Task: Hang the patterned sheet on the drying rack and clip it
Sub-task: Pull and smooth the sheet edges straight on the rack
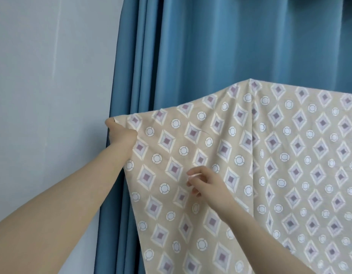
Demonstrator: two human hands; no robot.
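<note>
The patterned sheet (270,159), beige with purple diamonds and white circles, hangs draped over something hidden beneath its top edge; a peak shows at the upper middle. The drying rack itself is covered and not visible. My left hand (120,133) grips the sheet's upper left corner and holds it stretched out to the left. My right hand (205,184) is in front of the sheet's middle, its fingers curled and pinching a small pale clip-like object (192,175), blurred.
Blue curtains (210,46) hang behind the sheet and fill the right and centre. A pale grey wall (48,76) takes up the left side.
</note>
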